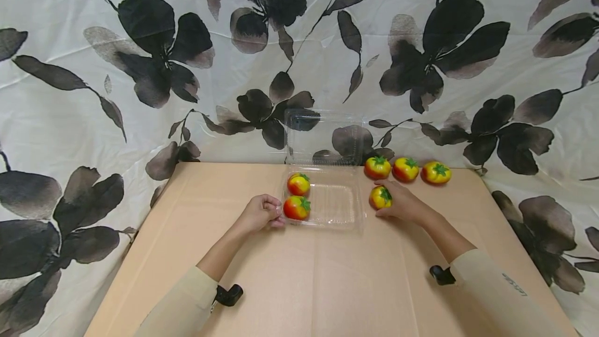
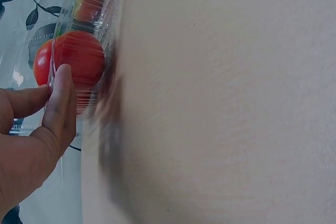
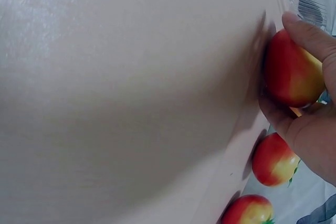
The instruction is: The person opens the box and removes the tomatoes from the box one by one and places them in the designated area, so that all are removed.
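A clear plastic clamshell container (image 1: 338,203) lies open on the table, its lid (image 1: 323,137) raised at the back. Two red-and-yellow toy tomatoes (image 1: 298,184) with green tops sit one behind the other along its left side. My left hand (image 1: 260,213) pinches the container's left rim between thumb and fingers, beside the nearer tomato (image 2: 79,59). Just right of the container, my right hand (image 1: 406,203) grips another tomato (image 1: 380,197), thumb on one side and fingers on the other. In the right wrist view this tomato (image 3: 291,72) is close over the tabletop.
Three more tomatoes, a left one (image 1: 377,167), a middle one (image 1: 405,169) and a right one (image 1: 436,172), stand in a row at the table's back edge, behind my right hand. A white cloth (image 1: 346,66) with dark flowers hangs behind the tan table (image 1: 299,285).
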Available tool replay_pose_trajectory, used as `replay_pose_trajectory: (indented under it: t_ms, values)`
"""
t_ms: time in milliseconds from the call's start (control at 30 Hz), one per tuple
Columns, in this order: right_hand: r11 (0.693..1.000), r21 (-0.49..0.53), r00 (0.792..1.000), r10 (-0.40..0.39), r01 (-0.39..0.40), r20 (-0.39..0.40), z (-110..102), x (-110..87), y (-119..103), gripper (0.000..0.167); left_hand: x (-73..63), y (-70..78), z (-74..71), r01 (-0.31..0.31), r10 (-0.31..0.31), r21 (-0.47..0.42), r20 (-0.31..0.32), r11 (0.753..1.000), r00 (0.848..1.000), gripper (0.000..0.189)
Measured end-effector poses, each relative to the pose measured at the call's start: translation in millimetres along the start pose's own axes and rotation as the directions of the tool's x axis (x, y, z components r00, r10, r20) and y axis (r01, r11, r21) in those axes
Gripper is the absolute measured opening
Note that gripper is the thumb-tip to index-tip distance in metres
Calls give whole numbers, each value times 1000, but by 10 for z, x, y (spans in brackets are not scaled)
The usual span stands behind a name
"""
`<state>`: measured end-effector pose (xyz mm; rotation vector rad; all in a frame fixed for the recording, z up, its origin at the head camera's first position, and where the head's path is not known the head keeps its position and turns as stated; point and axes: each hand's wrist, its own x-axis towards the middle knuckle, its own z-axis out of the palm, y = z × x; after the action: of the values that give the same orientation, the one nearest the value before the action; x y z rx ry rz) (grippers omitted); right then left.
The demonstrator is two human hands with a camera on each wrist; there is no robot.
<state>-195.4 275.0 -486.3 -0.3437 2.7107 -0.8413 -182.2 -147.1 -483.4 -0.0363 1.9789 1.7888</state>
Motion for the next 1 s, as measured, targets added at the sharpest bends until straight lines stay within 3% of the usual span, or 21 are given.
replay_pose_trajectory:
  t_ms: [433, 1000]
  values:
    - [999, 20, 999, -36, 36, -6, -10, -5, 33, 86, 2, 2, -1, -4, 4, -3, 0, 1000, 1000, 25]
    - [999, 42, 1000, 5, -5, 17, -10, 0, 53, 89, -2, 2, 15, 1, -1, 16, -12, 1000, 1000, 23]
